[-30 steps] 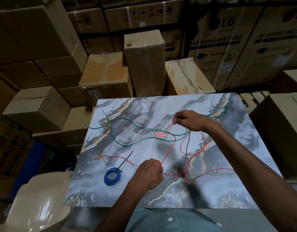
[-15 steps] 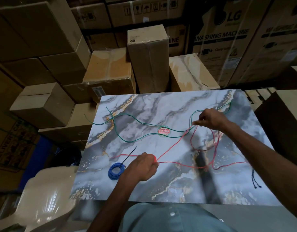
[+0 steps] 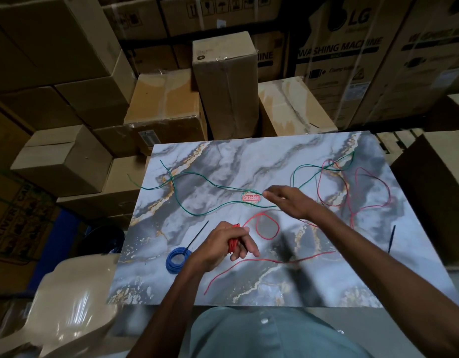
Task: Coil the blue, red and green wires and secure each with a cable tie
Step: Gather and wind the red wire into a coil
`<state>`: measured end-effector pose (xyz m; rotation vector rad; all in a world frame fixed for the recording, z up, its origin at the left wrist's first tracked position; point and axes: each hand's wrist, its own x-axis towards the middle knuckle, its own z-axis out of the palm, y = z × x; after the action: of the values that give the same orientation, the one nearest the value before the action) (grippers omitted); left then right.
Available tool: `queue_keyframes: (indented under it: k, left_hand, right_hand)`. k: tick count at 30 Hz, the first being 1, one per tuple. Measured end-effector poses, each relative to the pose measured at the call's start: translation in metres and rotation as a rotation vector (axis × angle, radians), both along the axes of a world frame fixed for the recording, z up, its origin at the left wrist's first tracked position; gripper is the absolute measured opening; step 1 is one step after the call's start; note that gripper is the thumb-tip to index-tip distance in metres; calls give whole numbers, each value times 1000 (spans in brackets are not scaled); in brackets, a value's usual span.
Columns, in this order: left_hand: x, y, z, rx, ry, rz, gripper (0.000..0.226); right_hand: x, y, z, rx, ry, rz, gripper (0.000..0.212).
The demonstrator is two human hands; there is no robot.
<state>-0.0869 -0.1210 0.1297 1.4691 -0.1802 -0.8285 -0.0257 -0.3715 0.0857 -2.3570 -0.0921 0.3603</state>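
Storage room: stacked cardboard boxes [image 3: 55,42] behind and to both sides, one large carton [image 3: 347,47] printed "LG" and "WASHING MACHINE". Upright taped box [image 3: 224,83] directly beyond the far edge of the tabletop [image 3: 223,161]. Beige plastic chair [image 3: 68,311] at lower left.

Tabletop: marble-pattern sheet in grey, white and gold veins, red oval sticker [image 3: 251,197] near centre.

Green wire [image 3: 197,187]: uncoiled, spread in long curves across the far half, left end overhanging the left edge.

Red wire [image 3: 269,260]: partly coiled. Loose loops at far right and centre, one free run across the near half.

Blue wire [image 3: 177,259]: coiled, flat on the near-left area, black cable tie [image 3: 197,235] projecting from it.

Second dark tie [image 3: 391,239] near the right edge.

Left hand [image 3: 223,245]: fingers curled around a small bundle of red wire turns. Right hand [image 3: 287,200]: extended above the centre, fingertips pinched together beside the sticker; strand between them too thin to confirm.
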Motion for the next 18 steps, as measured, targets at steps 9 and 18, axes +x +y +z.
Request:
queue_keyframes:
  k: [9, 18]
  left_hand:
    - [2, 0, 12, -174, 195, 221, 38]
    - [-7, 0, 19, -292, 273, 93, 47]
  right_hand:
    - [-34, 58, 67, 444, 49, 48, 47]
    - [-31, 52, 77, 515, 96, 71, 18]
